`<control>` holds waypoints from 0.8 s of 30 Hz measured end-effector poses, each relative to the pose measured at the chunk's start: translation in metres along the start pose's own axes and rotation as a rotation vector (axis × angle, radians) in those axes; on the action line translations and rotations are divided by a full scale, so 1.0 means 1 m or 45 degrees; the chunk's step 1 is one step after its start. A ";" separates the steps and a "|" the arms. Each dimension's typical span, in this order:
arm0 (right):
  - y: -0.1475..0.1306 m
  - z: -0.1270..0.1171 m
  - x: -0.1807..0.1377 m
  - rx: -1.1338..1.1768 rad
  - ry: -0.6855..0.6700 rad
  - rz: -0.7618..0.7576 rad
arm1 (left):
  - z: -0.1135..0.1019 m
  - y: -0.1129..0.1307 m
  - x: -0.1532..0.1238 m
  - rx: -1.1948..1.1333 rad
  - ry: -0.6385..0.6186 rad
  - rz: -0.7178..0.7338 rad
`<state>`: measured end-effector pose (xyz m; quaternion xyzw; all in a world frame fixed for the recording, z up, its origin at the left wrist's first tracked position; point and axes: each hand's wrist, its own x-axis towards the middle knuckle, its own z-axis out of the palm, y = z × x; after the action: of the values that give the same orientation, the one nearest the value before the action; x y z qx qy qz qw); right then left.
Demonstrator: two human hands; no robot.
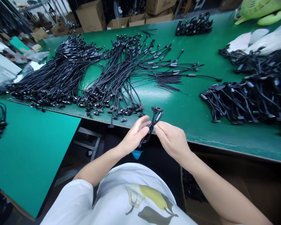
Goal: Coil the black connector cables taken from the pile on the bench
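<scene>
A black cable (157, 117), folded into a small coiled bundle, is held up in front of me at the bench's near edge. A connector end sticks out at its top and a loop hangs below. My left hand (139, 132) grips the bundle from the left, between thumb and fingers. On the other side my right hand (172, 137) is closed in a pinch against the bundle's middle; what lies between those fingertips is hidden. Thin black ties (167, 82) lie on the bench beyond my hands, beside a heap of straight cables (121, 65).
Another large cable pile (67, 62) spreads over the left of the green bench (189, 103). Bundled cables (248, 97) are stacked at the right, with more bundles (194, 24) at the back. A lower green table (25, 150) adjoins at left. Cardboard boxes (91, 15) stand behind.
</scene>
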<state>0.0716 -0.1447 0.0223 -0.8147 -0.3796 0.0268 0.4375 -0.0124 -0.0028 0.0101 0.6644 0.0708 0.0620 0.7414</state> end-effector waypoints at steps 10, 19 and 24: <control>0.009 0.001 0.001 0.970 -0.623 0.677 | 0.012 -0.014 0.007 -0.403 0.071 -0.113; 0.011 0.006 0.026 -0.367 0.236 -0.279 | 0.023 -0.020 0.015 -0.164 0.010 -0.221; 0.015 0.009 0.034 -0.139 0.233 -0.029 | 0.025 -0.018 0.015 -0.507 -0.181 -0.441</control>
<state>0.1015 -0.1220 0.0156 -0.8321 -0.3482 -0.0732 0.4256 0.0072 -0.0265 -0.0058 0.4862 0.1174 -0.0997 0.8601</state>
